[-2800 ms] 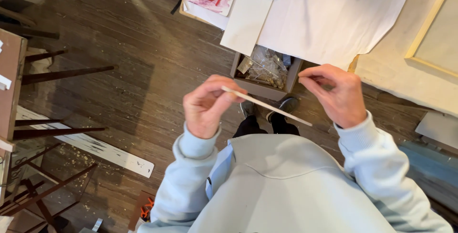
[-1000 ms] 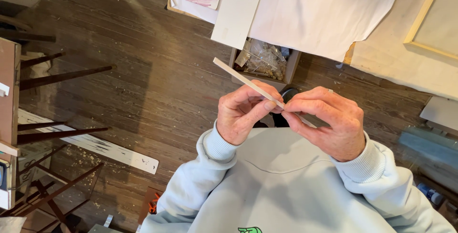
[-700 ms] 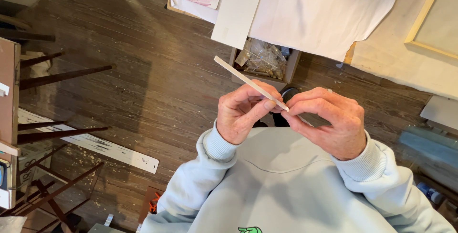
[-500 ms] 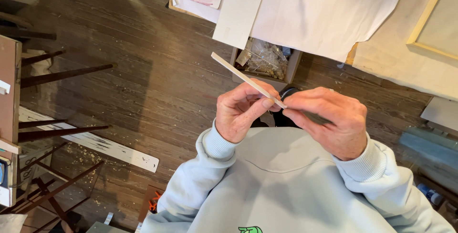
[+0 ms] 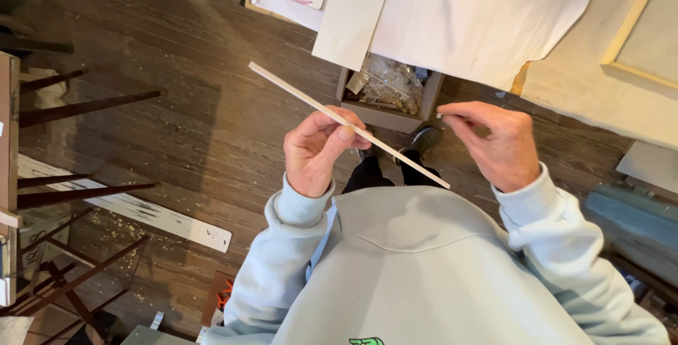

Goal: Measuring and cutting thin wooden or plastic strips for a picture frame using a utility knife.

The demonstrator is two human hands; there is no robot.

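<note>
The thin wooden strip slants in mid-air above the floor, pinched near its middle in the left hand. The right hand has let go and drawn aside, fingertips pinching something tiny. Half a second earlier both hands met on the strip.

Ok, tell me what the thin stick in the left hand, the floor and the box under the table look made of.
Thin stick: pale, unfinished wood by its matte, straight-cut look; grain too fine to confirm. The left hand pinches it mid-length. Floor: dark stained wooden planks, with visible seams, grain and scattered shavings. Box: probably brown cardboard or thin wood, holding crinkled clear plastic bags.
</note>
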